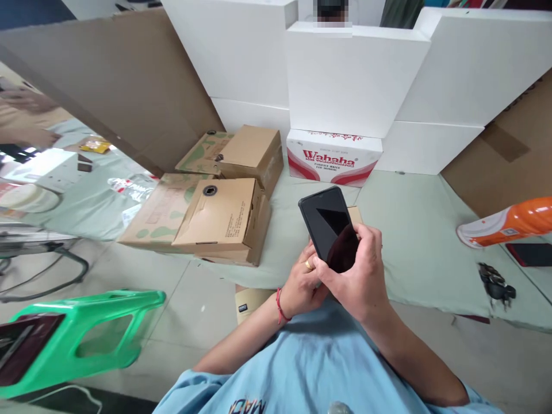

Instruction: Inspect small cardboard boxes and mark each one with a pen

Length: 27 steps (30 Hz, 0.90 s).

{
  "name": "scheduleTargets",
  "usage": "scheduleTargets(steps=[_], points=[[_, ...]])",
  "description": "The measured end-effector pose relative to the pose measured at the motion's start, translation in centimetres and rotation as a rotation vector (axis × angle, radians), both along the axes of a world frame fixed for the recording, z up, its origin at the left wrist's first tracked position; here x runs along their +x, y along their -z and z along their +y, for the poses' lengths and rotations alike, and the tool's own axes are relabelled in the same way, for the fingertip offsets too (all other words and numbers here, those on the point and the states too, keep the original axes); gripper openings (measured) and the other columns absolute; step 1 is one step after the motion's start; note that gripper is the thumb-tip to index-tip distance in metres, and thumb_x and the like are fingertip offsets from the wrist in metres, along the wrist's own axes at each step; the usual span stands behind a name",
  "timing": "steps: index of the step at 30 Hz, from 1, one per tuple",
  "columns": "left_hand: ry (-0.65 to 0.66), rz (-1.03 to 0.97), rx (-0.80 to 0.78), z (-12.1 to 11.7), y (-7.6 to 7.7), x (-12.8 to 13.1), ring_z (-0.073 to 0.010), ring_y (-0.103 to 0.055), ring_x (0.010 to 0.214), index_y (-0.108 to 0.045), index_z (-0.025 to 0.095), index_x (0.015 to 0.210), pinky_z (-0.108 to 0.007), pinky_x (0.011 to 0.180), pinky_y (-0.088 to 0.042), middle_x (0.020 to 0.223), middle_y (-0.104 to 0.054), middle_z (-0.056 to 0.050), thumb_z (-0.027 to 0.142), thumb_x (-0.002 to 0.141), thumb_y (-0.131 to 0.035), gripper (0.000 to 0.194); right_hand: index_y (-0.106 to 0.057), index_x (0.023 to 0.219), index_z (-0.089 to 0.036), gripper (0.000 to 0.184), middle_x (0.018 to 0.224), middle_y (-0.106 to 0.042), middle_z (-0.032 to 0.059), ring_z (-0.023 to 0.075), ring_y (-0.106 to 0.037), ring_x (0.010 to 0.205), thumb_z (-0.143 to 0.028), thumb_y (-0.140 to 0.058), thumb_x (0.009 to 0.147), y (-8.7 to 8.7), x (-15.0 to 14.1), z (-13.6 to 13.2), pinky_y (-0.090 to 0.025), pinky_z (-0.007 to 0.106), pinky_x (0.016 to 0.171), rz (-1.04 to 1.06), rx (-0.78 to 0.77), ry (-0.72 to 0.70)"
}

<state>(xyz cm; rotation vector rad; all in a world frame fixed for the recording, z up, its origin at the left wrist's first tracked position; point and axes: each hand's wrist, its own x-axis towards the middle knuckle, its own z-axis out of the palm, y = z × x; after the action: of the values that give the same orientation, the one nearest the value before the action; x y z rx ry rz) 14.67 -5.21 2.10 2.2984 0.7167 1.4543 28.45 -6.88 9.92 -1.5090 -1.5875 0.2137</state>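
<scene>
A dark smartphone (325, 221) with a black, reflective screen is held tilted above the table's near edge. My right hand (364, 279) grips its right side and lower corner, thumb along the bottom edge. Curled under the phone's lower left edge is my left hand (299, 284), a gold ring on one finger and a red string on the wrist; its fingertips are hidden behind the phone. A beige cardboard edge (355, 215) shows behind the phone, mostly covered, so I cannot tell what it belongs to.
Several brown cardboard boxes (219, 213) are stacked at the left. A white-and-red Wahaha box (334, 158) stands before white panels (353, 75). At the right are an orange-wrapped bottle (509, 221), keys (495, 282) and a dark flat device (530, 254). A green stool (146, 299) stands lower left.
</scene>
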Motion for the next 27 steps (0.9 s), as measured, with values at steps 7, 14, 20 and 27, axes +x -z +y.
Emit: scheduleTargets(steps=[7, 14, 20, 27], points=[[-0.016, 0.038, -0.005, -0.2, 0.4, -0.2, -0.0323, -0.064, 0.138, -0.070, 0.025, 0.129, -0.058, 0.115, -0.057, 0.122, -0.077, -0.011, 0.015, 0.095, -0.060, 0.036, -0.043, 0.140, -0.028, 0.072, 0.129, -0.054, 0.0123, 0.0337, -0.062, 0.114, -0.043, -0.081, 0.080, -0.3, 0.2, -0.2, -0.063, 0.053, 0.087, 0.002, -0.031, -0.016], [0.001, 0.036, 0.002, -0.2, 0.3, -0.1, -0.0310, -0.067, 0.134, -0.068, 0.024, 0.134, -0.057, 0.115, -0.058, 0.123, -0.077, -0.012, 0.013, 0.096, -0.057, 0.041, -0.043, 0.142, -0.026, 0.074, 0.130, -0.055, 0.0139, 0.0350, -0.062, 0.118, -0.044, -0.082, 0.080, -0.2, 0.3, -0.3, -0.061, 0.055, 0.092, 0.019, -0.014, -0.046], [-0.019, 0.151, -0.012, -0.4, -0.5, -1.8, -0.0329, -0.057, 0.148, -0.060, 0.020, 0.145, -0.057, 0.117, -0.057, 0.141, -0.070, -0.019, 0.014, 0.102, -0.061, 0.043, -0.046, 0.138, -0.025, 0.076, 0.131, -0.057, 0.0126, 0.0315, -0.064, 0.114, -0.056, -0.083, 0.079, 0.2, 4.9, -0.5, -0.059, 0.051, 0.097, 0.151, -0.018, 0.050], [-0.169, 0.105, -0.026, -1.7, -0.1, -4.7, -0.0342, -0.050, 0.156, -0.056, 0.025, 0.152, -0.060, 0.119, -0.055, 0.147, -0.068, -0.017, 0.010, 0.099, -0.069, 0.057, -0.051, 0.133, -0.016, 0.084, 0.135, -0.055, 0.0250, 0.0430, -0.052, 0.134, -0.063, -0.078, 0.069, 8.5, 18.4, -1.3, -0.049, 0.055, 0.110, -0.081, -0.484, 0.575]])
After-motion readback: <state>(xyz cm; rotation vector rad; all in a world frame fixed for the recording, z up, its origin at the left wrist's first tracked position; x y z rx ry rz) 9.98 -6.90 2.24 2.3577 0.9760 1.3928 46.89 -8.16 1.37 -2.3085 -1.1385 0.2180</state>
